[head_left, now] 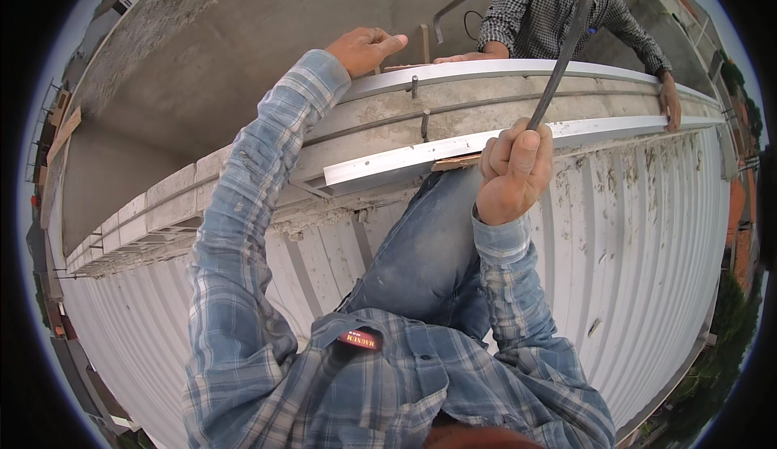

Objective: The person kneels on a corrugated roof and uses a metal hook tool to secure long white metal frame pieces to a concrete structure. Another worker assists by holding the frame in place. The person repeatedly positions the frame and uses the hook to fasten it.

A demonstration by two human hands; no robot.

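Note:
My right hand (515,171) is closed around the lower end of a dark bent metal bar (558,73). The bar rises away from me, and its hooked far end hangs over the wall's far side. My left hand (364,51) is held over the far white metal channel (477,69), fingers loosely apart, with no object visible in it. Some of its fingers are partly hidden. Nearer to me, a second white metal channel (421,154) runs along the wall's near side, just beyond my right hand. A thin wood piece (456,163) shows beneath it.
Between the channels lies the concrete wall top (477,97), with a lengthwise rebar (364,127) and short upright stubs (425,125). Across the wall, a co-worker in a checked shirt (530,12) rests both hands on the channels. Ribbed metal roofing (639,230) lies beneath me.

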